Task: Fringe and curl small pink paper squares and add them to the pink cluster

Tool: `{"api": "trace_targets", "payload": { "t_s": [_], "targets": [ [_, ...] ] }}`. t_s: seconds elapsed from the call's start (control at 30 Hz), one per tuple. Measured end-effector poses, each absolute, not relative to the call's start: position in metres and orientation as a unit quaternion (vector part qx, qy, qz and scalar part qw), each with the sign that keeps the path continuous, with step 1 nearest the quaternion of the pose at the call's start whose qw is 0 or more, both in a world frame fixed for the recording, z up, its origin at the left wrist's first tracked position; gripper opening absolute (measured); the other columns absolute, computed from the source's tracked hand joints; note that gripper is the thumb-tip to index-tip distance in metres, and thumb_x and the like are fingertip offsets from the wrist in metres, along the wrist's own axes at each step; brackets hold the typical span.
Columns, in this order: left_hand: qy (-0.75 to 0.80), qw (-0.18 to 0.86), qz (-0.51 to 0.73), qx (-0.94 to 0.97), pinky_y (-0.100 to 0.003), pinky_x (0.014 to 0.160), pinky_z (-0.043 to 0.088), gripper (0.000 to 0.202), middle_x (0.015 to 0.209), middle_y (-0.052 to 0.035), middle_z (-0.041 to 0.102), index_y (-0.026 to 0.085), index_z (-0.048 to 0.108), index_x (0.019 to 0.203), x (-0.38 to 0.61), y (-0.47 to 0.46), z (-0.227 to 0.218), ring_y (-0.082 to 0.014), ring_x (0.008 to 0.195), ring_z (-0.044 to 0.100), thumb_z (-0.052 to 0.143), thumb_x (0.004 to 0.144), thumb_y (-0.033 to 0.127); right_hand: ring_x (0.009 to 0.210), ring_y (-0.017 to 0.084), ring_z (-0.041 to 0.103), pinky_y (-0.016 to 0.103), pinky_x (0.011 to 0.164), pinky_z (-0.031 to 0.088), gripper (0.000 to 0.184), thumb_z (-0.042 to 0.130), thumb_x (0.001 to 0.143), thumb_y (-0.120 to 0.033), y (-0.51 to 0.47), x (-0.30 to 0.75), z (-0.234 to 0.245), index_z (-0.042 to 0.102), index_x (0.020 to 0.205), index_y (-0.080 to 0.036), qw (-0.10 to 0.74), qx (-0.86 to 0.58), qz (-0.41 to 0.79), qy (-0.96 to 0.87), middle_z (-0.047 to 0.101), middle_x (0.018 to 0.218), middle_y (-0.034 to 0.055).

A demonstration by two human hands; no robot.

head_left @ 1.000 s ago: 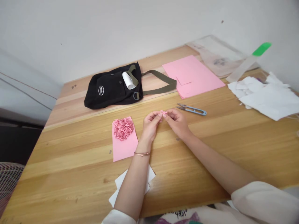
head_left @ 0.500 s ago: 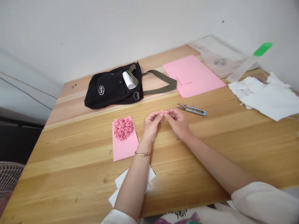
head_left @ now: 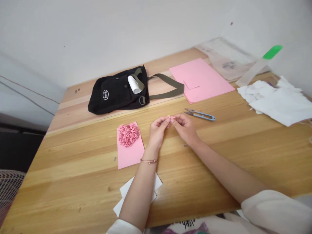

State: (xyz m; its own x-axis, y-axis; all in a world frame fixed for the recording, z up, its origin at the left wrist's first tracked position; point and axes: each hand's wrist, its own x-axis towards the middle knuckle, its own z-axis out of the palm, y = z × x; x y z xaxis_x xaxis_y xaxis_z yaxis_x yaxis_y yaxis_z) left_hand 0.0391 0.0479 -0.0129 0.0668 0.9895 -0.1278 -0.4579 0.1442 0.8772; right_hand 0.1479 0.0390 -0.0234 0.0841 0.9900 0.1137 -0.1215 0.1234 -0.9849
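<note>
Both of my hands meet over the middle of the wooden table (head_left: 97, 156). My left hand (head_left: 158, 128) is closed, its thumb and fingers pinching a small pink bead-tipped piece (head_left: 171, 117). From the other side, my right hand (head_left: 184, 126) pinches the same piece. It looks like the pink stamens in the cluster (head_left: 128, 135), but most of it is hidden by my fingers. That cluster lies to the left on a pink paper card (head_left: 131, 157). Just beyond my right hand rest blue-handled thread snips (head_left: 201, 115), blades pointing left.
A black bag (head_left: 112, 92) with a white paper roll (head_left: 134, 84) on it lies at the back. Right of it are pink sheets (head_left: 204, 78), a clear plastic bag (head_left: 221, 55), a green-ended strip (head_left: 273, 52) and white scraps (head_left: 275, 100). White paper pieces (head_left: 126, 187) lie under my left forearm.
Almost nothing differs. My fingers stay pinched together on the small pink piece, and the view has shifted very slightly.
</note>
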Motion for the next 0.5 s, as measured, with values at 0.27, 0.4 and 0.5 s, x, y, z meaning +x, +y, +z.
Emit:
{"api": "trace_targets", "payload": {
  "t_s": [0.27, 0.4, 0.5],
  "targets": [
    [0.381, 0.651, 0.556, 0.351, -0.02, 0.058, 0.035, 0.022, 0.058, 0.0023, 0.056, 0.014, 0.066, 0.065, 0.0388, 0.0482, -0.0136, -0.0055, 0.056, 0.045, 0.075, 0.061, 0.033, 0.058, 0.013, 0.056, 0.028, 0.059, 0.045, 0.026, 0.064, 0.072, -0.045, 0.0388, 0.1473, -0.0239, 0.055, 0.075, -0.021, 0.572, -0.454, 0.487, -0.478, 0.06, 0.061, -0.0017],
    [0.376, 0.659, 0.554, 0.343, -0.02, 0.059, 0.035, 0.021, 0.061, 0.0016, 0.057, 0.013, 0.065, 0.067, 0.0385, 0.0485, -0.0138, -0.0057, 0.057, 0.046, 0.075, 0.062, 0.031, 0.058, 0.013, 0.056, 0.027, 0.057, 0.045, 0.027, 0.064, 0.071, -0.046, 0.0385, 0.1469, -0.0224, 0.056, 0.075, -0.021, 0.573, -0.451, 0.495, -0.473, 0.061, 0.061, -0.0016],
    [0.374, 0.664, 0.554, 0.335, -0.02, 0.059, 0.036, 0.02, 0.063, 0.0014, 0.058, 0.013, 0.066, 0.067, 0.0381, 0.0483, -0.013, -0.0057, 0.058, 0.046, 0.076, 0.06, 0.029, 0.056, 0.012, 0.055, 0.026, 0.055, 0.044, 0.028, 0.064, 0.071, -0.047, 0.0383, 0.1469, -0.0215, 0.056, 0.075, -0.021, 0.57, -0.453, 0.5, -0.468, 0.061, 0.061, -0.0021]
  ]
}}
